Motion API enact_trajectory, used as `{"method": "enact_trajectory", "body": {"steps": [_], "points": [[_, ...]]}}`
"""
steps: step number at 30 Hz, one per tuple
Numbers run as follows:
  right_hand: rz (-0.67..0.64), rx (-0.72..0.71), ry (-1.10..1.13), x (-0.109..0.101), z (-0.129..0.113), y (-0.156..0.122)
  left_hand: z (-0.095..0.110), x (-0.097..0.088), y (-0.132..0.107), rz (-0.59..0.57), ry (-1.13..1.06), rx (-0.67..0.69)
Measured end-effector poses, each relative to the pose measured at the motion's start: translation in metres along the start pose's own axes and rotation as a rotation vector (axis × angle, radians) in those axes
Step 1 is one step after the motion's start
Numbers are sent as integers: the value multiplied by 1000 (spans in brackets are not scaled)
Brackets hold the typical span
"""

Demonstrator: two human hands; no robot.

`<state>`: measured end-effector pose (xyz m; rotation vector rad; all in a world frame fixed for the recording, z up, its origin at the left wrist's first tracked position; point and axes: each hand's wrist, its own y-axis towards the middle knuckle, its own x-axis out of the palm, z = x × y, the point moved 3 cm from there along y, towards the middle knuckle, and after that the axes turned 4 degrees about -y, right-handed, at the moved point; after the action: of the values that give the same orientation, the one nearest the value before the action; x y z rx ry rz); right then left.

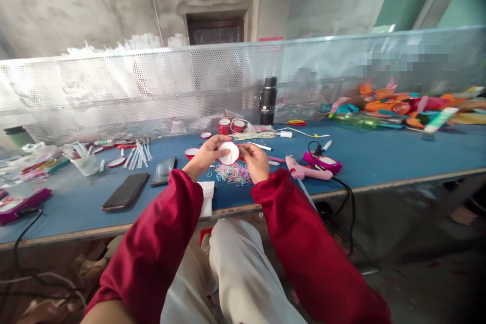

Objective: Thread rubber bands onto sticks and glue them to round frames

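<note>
My left hand (207,156) is closed on a round white piece with a red rim (229,154), its thumb lying across the white face. A thin line runs down that face. At the right edge of the piece, the fingers of my right hand (255,161) are pinched together; whether they grip the rim or something tiny is hidden. Just below both hands lies a heap of small coloured rubber bands (233,174) on the blue table. Another red-rimmed white piece (191,153) sits beside my left wrist.
A pink glue gun (307,169) and its black cable lie to the right. Two phones, one a black phone (126,191), rest on the left near a cup of white sticks (84,163). A black thermos (268,101) stands against the perforated metal screen (167,91).
</note>
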<state>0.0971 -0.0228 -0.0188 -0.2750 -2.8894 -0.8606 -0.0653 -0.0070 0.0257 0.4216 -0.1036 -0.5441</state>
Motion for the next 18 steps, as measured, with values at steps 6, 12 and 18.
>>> {"method": "enact_trajectory", "body": {"steps": [6, 12, 18], "points": [[8, -43, -140, 0, -5, -2, -5, -6, 5, 62, 216, 143], [-51, -79, -285, 4, -6, -6, -8, -11, 8, 71, 355, 160], [-20, -182, -461, 4, -8, -8, -7, -11, 8, 138, 383, 185]]}}
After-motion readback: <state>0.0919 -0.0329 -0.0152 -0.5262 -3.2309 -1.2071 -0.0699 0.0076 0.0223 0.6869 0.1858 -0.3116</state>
